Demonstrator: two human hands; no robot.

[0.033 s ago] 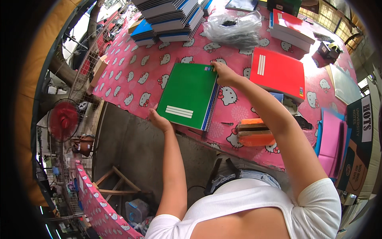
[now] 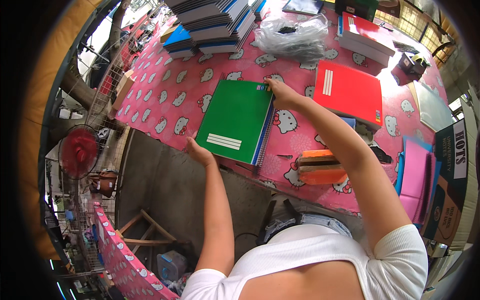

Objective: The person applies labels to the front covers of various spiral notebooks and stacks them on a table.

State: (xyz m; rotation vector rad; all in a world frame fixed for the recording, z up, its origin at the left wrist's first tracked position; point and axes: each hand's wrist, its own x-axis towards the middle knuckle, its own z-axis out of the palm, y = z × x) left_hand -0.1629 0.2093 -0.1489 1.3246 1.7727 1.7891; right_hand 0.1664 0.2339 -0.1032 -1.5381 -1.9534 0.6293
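Left hand (image 2: 201,154) and right hand (image 2: 282,95) flank the green notebook (image 2: 235,115) diagonally.

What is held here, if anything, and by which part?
The green spiral notebook: the right hand holds its far right corner; the left hand touches its near left corner, grip unclear.

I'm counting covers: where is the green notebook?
Left of centre in the head view, the green notebook is between the left hand and right hand, left of the red notebook.
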